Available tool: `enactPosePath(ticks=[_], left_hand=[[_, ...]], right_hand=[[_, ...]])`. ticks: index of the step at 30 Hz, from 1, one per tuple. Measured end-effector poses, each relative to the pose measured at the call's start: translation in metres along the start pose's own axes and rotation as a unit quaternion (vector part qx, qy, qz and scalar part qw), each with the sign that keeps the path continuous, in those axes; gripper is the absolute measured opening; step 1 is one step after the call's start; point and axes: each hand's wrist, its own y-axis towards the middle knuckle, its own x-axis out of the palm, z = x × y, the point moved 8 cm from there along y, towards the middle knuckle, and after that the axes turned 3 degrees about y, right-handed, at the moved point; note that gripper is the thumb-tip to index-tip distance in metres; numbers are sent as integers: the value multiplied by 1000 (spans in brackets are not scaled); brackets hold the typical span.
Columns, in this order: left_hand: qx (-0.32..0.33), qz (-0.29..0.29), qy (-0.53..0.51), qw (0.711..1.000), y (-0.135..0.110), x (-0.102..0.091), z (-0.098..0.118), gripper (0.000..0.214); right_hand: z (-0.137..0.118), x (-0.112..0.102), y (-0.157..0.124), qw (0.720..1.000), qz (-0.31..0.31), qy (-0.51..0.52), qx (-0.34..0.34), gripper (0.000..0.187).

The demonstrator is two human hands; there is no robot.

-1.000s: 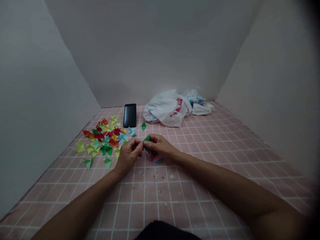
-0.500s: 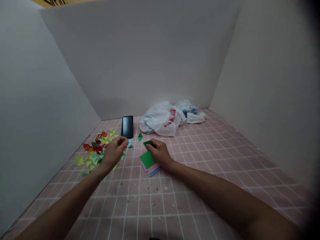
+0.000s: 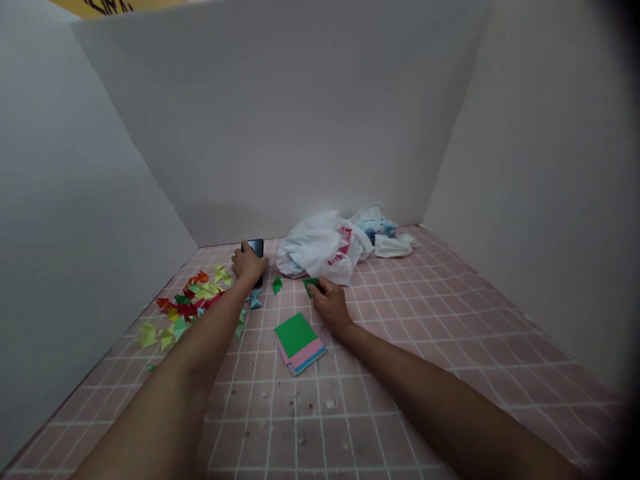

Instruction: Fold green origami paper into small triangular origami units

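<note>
Since the right hand [image 3: 330, 305] pinches a folded green origami paper piece [image 3: 309, 285] at its edge, near a white plastic bag [image 3: 315, 250], expect it light, soft, easily creased: hold by the folds. Left hand [image 3: 249, 263] lies over a black smartphone [image 3: 257, 248]; grip unclear.

Matt coloured paper squares [image 3: 295, 335], a glossy glass phone [image 3: 257, 248], crinkled plastic bags [image 3: 320, 250].

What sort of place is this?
Probably a makeshift craft corner at home: folded origami pieces lie scattered on a pink grid-patterned surface, beside a stack of coloured paper, walled in by white boards.
</note>
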Motion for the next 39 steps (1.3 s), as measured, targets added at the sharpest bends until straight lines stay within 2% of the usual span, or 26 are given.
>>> enactPosePath(ticks=[9, 14, 18, 26, 36, 39], left_hand=[[-45, -26, -11, 999, 7, 10, -5, 82], [-42, -38, -25, 998, 9, 11, -9, 85], [-33, -32, -32, 998, 6, 10, -9, 82], [-36, -23, -41, 998, 6, 11, -11, 90], [-45, -15, -66, 997, 0, 10, -4, 74], [-35, -26, -89, 995, 5, 13, -9, 82]], right_hand=[[6, 1, 0, 1000, -11, 6, 24, 30], [7, 2, -1, 1000, -12, 5, 27, 30], [7, 2, -1, 1000, -14, 5, 27, 31], [0, 5, -3, 1000, -25, 9, 7, 30], [-1, 6, -3, 999, -36, 7, 1, 30], [-1, 6, -3, 999, -38, 7, 1, 30]])
